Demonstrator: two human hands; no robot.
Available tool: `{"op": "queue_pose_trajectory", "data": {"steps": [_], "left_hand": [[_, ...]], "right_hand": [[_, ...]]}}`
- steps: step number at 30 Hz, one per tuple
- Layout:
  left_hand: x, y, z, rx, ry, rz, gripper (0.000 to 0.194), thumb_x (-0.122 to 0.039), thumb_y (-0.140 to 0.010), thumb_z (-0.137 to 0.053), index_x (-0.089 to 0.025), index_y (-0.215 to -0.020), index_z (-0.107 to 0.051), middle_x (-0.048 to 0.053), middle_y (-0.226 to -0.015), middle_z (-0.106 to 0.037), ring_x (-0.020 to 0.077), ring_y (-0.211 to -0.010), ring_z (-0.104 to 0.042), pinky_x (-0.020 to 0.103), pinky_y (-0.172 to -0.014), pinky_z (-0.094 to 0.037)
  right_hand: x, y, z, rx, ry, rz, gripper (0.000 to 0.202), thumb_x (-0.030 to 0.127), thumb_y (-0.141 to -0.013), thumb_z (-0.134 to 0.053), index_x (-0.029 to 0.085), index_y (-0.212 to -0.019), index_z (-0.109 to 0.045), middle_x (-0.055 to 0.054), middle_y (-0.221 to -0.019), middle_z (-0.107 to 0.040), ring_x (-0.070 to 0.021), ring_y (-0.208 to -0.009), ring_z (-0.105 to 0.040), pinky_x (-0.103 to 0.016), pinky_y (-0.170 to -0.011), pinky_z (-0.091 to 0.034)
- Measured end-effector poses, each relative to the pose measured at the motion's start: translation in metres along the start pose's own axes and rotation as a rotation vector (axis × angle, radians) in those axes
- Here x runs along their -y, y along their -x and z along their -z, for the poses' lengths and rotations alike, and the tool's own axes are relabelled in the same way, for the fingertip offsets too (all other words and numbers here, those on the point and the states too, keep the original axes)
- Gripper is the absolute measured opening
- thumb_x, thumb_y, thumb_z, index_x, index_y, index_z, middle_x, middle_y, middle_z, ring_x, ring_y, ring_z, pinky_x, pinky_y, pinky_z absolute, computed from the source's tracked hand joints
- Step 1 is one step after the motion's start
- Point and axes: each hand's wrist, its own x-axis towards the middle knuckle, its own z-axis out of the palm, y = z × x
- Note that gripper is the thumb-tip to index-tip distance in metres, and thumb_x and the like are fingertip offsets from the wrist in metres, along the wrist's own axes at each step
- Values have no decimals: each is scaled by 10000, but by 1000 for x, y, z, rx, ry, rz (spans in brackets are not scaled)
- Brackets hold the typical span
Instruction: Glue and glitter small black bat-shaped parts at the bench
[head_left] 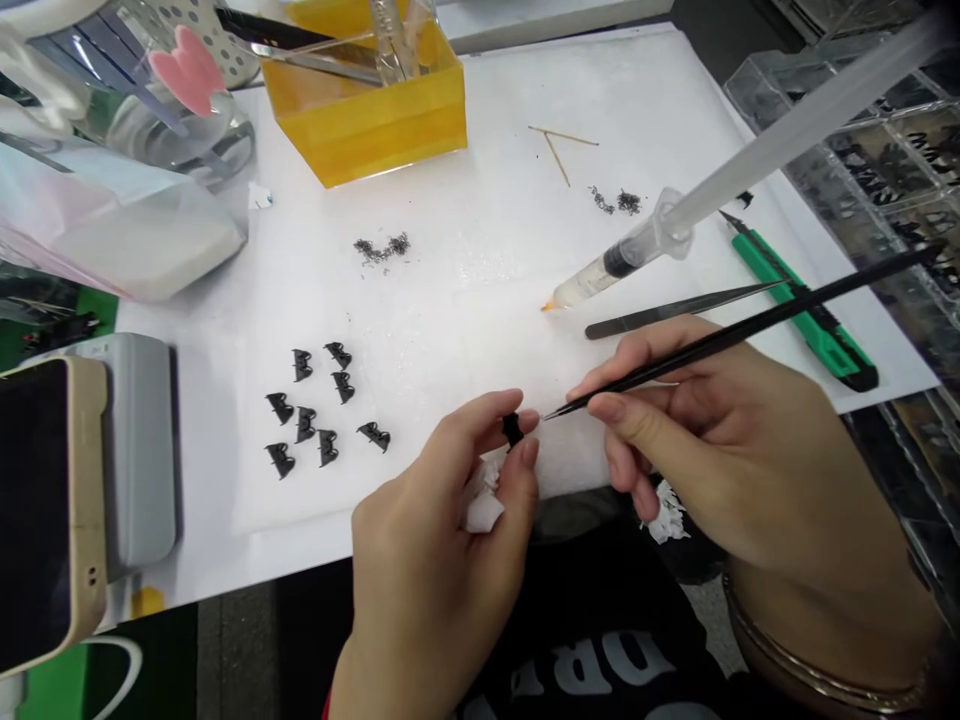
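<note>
My left hand [450, 530] pinches a small black part [513, 430] between thumb and fingers. A crumpled white tissue [484, 500] is tucked in the same palm. In my right hand [697, 430] are slim black tweezers [720, 340], held like a pen, their fine tip just right of the black part; whether it touches is too small to tell. Several similar small black parts [305, 424] lie on the white sheet [450, 340] to the left. Beyond my right hand rest a second pair of tweezers [660, 312] and a syringe [600, 275] with an orange tip.
A green utility knife [810, 310] lies at right beside a clear compartment box [862, 150]. Tiny black bits [382, 248] sit in small piles. A yellow tool box [367, 115] stands at the back. At left are a phone [45, 510] and a grey device [142, 450].
</note>
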Motion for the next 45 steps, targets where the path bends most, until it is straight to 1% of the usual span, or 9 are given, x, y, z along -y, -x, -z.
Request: {"op": "queue_pose_trajectory", "data": {"steps": [6,10,14,27,29,32,34,38,45], "left_hand": [[-1,-1,-1,33,67,66,240,-216,-841,-642,-223,-1079,-616,-54,-916,-752,82,-805,-706,113,-757,-545],[-1,-4,1,58,82,79,226,-238,-848,-636,-230,-1073,-626,-60,-892,-754,95,-742,-702,153,-759,-559],[0,-7,2,57,121,79,215,-229,-852,-631,-218,-1067,-630,-60,-885,-756,94,-739,-704,165,-796,-560],[1,-6,0,62,151,93,200,-238,-849,-634,-238,-1049,-634,-40,-868,-757,146,-827,-720,203,-764,-586],[2,-6,0,59,155,99,203,-241,-843,-646,-241,-1045,-637,-46,-850,-757,119,-705,-713,186,-719,-589],[3,-5,0,56,251,140,220,-224,-837,-658,-249,-1055,-637,-51,-863,-757,49,-458,-614,122,-488,-543],[2,-3,-1,45,343,186,225,-208,-834,-663,-257,-1053,-642,-47,-875,-756,30,-388,-552,111,-366,-471],[-5,0,-4,-81,395,282,210,-189,-814,-686,-270,-1008,-669,-53,-794,-747,40,-400,-535,135,-366,-444],[-4,3,-5,-89,419,291,188,-200,-812,-694,-284,-979,-668,-71,-686,-718,52,-416,-544,161,-389,-446]], "right_hand": [[-20,13,0,-37,-18,426,235,34,-820,-587,262,-874,-566,16,-1001,-680,-71,-539,-612,-230,-437,-527],[-30,19,1,-67,55,489,359,-78,-766,-541,253,-899,-586,6,-1055,-666,-85,-623,-616,-264,-507,-542],[-31,18,-1,-69,117,538,389,-90,-747,-543,263,-905,-588,24,-1037,-680,-126,-806,-645,-312,-699,-565],[-31,16,-8,-104,123,550,373,-70,-760,-531,280,-879,-578,34,-987,-702,-166,-888,-658,-357,-775,-554],[-29,17,-8,-111,102,535,343,-54,-767,-558,272,-872,-580,28,-987,-697,-144,-800,-657,-326,-701,-559],[-21,18,-7,-149,26,441,231,45,-800,-628,260,-868,-579,-2,-981,-681,-97,-577,-608,-280,-488,-516],[-13,18,-9,-178,-61,355,150,140,-823,-651,257,-873,-572,-4,-865,-678,-79,-464,-558,-253,-372,-446],[-2,14,-16,-128,-226,193,122,269,-845,-646,268,-913,-545,65,-504,-545,-74,-344,-488,-190,-264,-315],[1,9,-23,-120,-253,135,143,299,-830,-659,263,-898,-539,53,-592,-556,-50,-354,-481,-162,-266,-309]]}}
